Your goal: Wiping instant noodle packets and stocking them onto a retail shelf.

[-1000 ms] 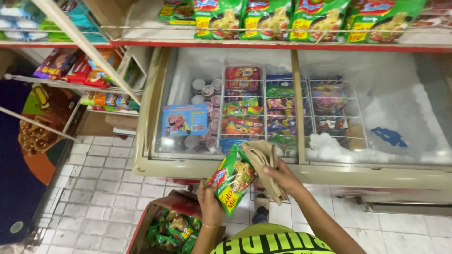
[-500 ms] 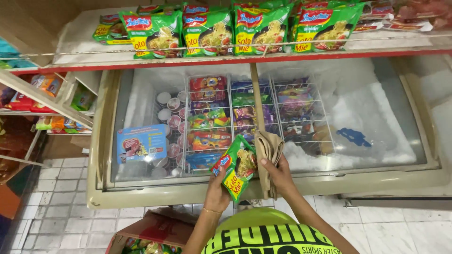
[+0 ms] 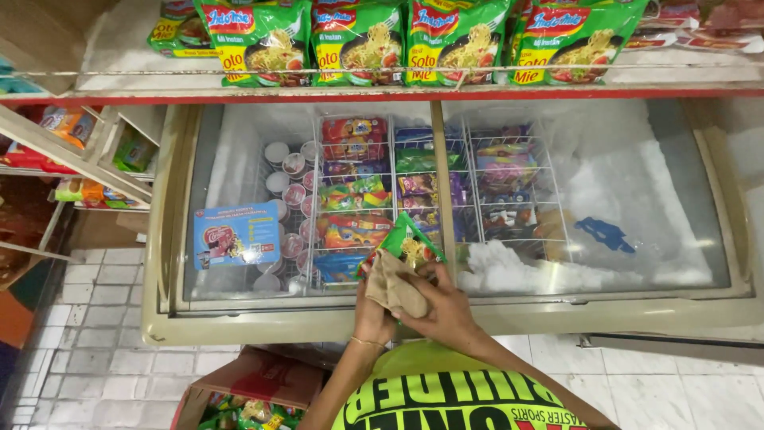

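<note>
Your left hand grips a glossy green noodle packet; your right hand presses a soft crumpled tan cloth against it, over the freezer's smooth front rim.

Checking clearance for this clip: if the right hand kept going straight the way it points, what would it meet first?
The right hand points up-left, pressing a tan cloth against the green noodle packet. Beyond those, probably the freezer's glass lid; depth is unclear.

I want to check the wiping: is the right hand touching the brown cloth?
Touching. The head view shows the right hand pressed over the brown cloth, fingers gripping it.
</note>
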